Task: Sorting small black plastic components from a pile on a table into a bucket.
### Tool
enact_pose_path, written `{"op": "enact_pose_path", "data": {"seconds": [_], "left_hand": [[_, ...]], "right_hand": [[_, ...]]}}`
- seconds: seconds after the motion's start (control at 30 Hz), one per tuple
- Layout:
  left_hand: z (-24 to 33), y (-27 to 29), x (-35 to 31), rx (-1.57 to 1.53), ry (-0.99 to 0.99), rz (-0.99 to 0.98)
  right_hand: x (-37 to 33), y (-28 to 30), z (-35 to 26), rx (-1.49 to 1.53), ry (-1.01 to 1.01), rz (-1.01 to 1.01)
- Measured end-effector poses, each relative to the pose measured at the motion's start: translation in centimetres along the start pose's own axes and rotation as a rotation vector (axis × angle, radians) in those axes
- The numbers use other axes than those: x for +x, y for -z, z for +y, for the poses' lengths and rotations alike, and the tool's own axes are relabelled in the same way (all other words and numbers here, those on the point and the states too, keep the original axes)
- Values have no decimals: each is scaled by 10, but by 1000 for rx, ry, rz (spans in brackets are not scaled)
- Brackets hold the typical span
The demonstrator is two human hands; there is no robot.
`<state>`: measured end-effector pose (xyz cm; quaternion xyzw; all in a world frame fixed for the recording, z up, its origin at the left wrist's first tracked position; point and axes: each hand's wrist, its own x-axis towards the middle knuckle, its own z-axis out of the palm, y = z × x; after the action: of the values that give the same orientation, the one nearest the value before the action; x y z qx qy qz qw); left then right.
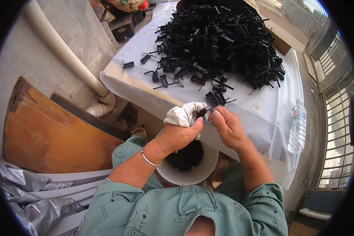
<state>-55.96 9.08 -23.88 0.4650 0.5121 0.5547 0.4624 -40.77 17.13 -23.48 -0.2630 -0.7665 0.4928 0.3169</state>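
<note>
My left hand (177,135) is closed round a bunched white cloth (181,114) and a small black plastic part (201,113). Fingertips of my right hand (229,128) pinch the thin end of that same part, whose exact kind I cannot make out. Just beyond my hands, a small cluster of black plastic parts (217,97) lies near the table's front edge. They have boxy bodies and thin stems, like those in the large heap (220,47) behind. Between my knees, below my hands, stands a white bucket (210,159) with dark pieces (188,156) inside.
White sheeting covers the table (259,118). A clear water bottle (297,128) is at its right edge, and a cardboard box flap (289,33) shows behind the heap. On the left are an orange-brown wooden board (55,129), a pale pipe (63,51) and silver sheeting (43,200).
</note>
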Motion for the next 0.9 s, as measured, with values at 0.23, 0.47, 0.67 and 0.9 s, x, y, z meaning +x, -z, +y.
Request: {"op": "enact_pose_path", "data": {"seconds": [0.23,0.47,0.67,0.9], "left_hand": [[0,-5,2,502,-391,114],[-5,-6,-2,720,-413,171],[0,-8,-5,483,-307,148],[-7,-7,-4,742,-426,174]], "right_hand": [[-1,-16,5,-90,-6,-8],[-3,-38,21,60,-30,154],[-5,-28,14,107,18,95],[-1,-30,14,199,-82,41]]}}
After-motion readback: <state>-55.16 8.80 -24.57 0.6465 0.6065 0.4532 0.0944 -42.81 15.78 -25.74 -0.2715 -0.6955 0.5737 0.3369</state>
